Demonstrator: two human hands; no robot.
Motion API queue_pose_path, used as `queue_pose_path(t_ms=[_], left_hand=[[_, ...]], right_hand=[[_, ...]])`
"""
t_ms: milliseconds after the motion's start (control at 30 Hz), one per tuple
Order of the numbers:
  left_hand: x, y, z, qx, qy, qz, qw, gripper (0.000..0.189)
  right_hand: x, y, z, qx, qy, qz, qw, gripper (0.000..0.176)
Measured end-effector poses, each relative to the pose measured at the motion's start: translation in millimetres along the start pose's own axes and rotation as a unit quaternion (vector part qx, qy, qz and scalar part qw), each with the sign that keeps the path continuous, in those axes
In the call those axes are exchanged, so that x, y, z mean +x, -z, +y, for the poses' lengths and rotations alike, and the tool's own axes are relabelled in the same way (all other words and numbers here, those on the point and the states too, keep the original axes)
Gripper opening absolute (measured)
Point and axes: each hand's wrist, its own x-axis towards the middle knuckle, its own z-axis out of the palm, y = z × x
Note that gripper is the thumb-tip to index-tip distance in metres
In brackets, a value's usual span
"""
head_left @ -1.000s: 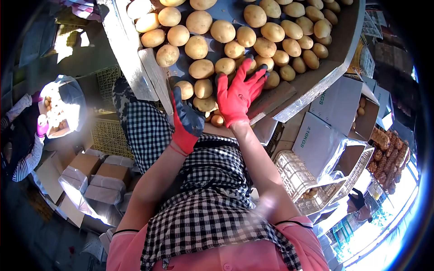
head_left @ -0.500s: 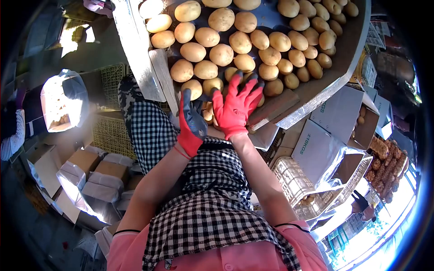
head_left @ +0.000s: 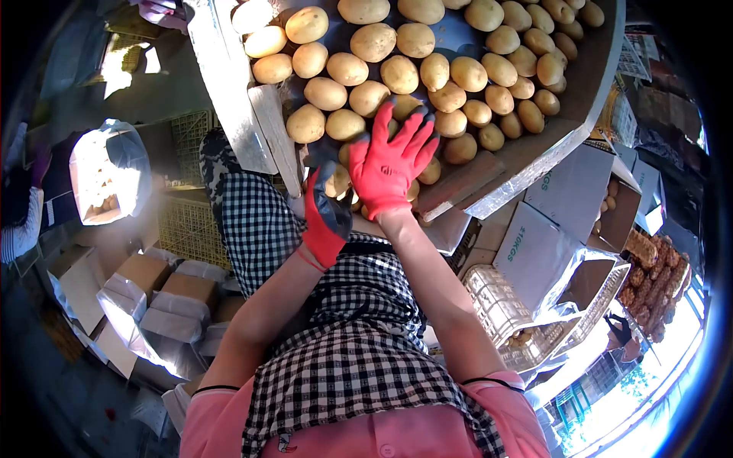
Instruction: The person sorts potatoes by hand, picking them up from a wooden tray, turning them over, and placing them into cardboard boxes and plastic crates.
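Pale potatoes (head_left: 373, 43) lie in loose rows on a dark surface inside a wooden-sided tray (head_left: 489, 169), which narrows toward my body. My right hand (head_left: 391, 164), in a red glove with dark fingertips, is spread palm down over potatoes at the narrow end. The potatoes directly under it are mostly hidden. My left hand (head_left: 328, 217), gloved the same way, is cupped with fingers and thumb apart at the tray's left near corner. Its dark palm faces right, beside a potato (head_left: 337, 182) at the opening. No potato shows in its grasp.
Cardboard cartons (head_left: 527, 240) and a plastic crate (head_left: 496, 301) stand at right, with netted sacks (head_left: 653, 286) beyond. Left are a plastic-lined container of potatoes (head_left: 111, 172), yellow crates (head_left: 191, 229) and wrapped boxes (head_left: 164, 305). Another person's striped sleeve (head_left: 23, 229) shows at far left.
My right hand has shifted slightly left and toward the tray's middle row. My left hand has tipped, its fingers now more cupped. Potatoes near the opening have moved toward my body.
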Motion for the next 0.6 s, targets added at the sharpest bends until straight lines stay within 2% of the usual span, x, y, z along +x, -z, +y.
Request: queue_pose_path(t_ms=[33, 67, 100, 133, 167, 233, 267, 300, 367, 400, 467, 500, 533, 567, 600], left_hand=[[4.7, -0.6, -0.1, 0.003, 0.002, -0.006, 1.0, 0.029], [6.2, -2.5, 0.4, 0.101, -0.084, -0.048, 0.99, 0.034], [8.0, -2.3, 3.0, 0.084, -0.071, -0.064, 0.992, 0.039], [8.1, -5.2, 6.8, 0.067, -0.058, -0.079, 0.993, 0.046], [8.8, 3.4, 2.7, 0.068, -0.052, -0.075, 0.993, 0.046], [12.6, 21.2, -5.3, 0.141, -0.095, -0.13, 0.977, 0.044], [6.7, 6.0, -1.7, 0.114, -0.034, -0.08, 0.99, 0.046], [1.2, -9.3, 2.9, 0.118, -0.033, -0.08, 0.989, 0.046], [-17.3, -41.6, 11.2, 0.108, 0.017, 0.08, 0.991, 0.04], [-9.5, -24.4, 8.6, 0.183, -0.036, 0.016, 0.982, 0.041], [6.0, 9.1, 3.6, 0.311, -0.166, -0.089, 0.932, 0.042], [2.3, -12.4, 9.0, 0.131, -0.06, -0.054, 0.988, 0.043], [1.8, -26.2, 13.4, 0.083, -0.007, -0.024, 0.996, 0.067], [-5.1, -42.8, 21.2, 0.031, 0.066, -0.009, 0.997, 0.073], [0.0, -36.4, 21.9, 0.059, 0.065, -0.05, 0.995, 0.076]], right_hand=[[-13.7, 2.2, 1.0, -0.01, 0.031, -0.008, 0.999, 0.074], [-26.9, 8.2, 2.0, -0.006, -0.002, -0.039, 0.999, 0.075], [-32.6, 11.4, 6.1, -0.002, -0.033, -0.071, 0.997, 0.077], [-22.3, 12.7, 15.1, 0.054, -0.08, -0.048, 0.994, 0.077], [0.1, 14.2, 16.7, 0.152, -0.151, 0.029, 0.976, 0.075], [40.2, 16.1, 14.9, 0.04, -0.139, 0.036, 0.989, 0.071], [35.4, 1.9, 9.2, 0.006, -0.107, 0.064, 0.992, 0.065], [20.0, -4.9, 7.4, -0.006, -0.062, 0.044, 0.997, 0.062], [-3.3, 6.8, 15.2, -0.005, -0.016, -0.019, 1.0, 0.06], [-1.1, 11.6, 19.4, -0.021, -0.051, -0.012, 0.998, 0.058], [37.8, 15.3, 28.4, 0.027, -0.075, 0.076, 0.994, 0.056], [67.2, 18.6, 30.3, 0.036, -0.073, 0.121, 0.989, 0.057], [94.8, 25.9, 28.6, 0.034, -0.077, 0.122, 0.989, 0.057], [122.7, 34.4, 24.4, 0.038, -0.071, 0.14, 0.987, 0.059], [143.3, 40.9, 18.5, 0.042, -0.063, 0.155, 0.985, 0.06]])
